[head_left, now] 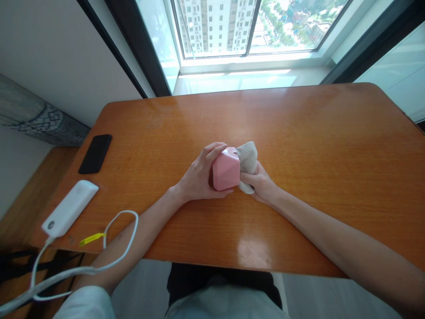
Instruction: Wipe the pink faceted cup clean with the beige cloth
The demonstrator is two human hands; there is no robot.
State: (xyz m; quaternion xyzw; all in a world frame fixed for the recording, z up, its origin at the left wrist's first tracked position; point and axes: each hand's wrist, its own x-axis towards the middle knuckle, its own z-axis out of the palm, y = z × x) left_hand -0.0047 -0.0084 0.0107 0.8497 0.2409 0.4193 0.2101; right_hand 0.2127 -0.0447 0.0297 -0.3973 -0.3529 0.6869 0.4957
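Note:
Near the middle of the wooden table [299, 146], my left hand [201, 175] grips a pink faceted object [226, 170], perhaps a small pot or box, with fingers over its top and thumb beneath. A small dark spot shows at its upper right edge. My right hand [262, 184] is closed on a light grey cloth [247, 158], which is bunched up and pressed against the object's right side. Most of the right fingers are hidden behind the cloth.
A black phone [95, 153] lies at the table's left side. Closer to me is a white power bank [71, 208] with a white cable [128, 246] looping over my left forearm. A yellow tag [92, 239] lies near the front edge. Beyond the table is a window [249, 26].

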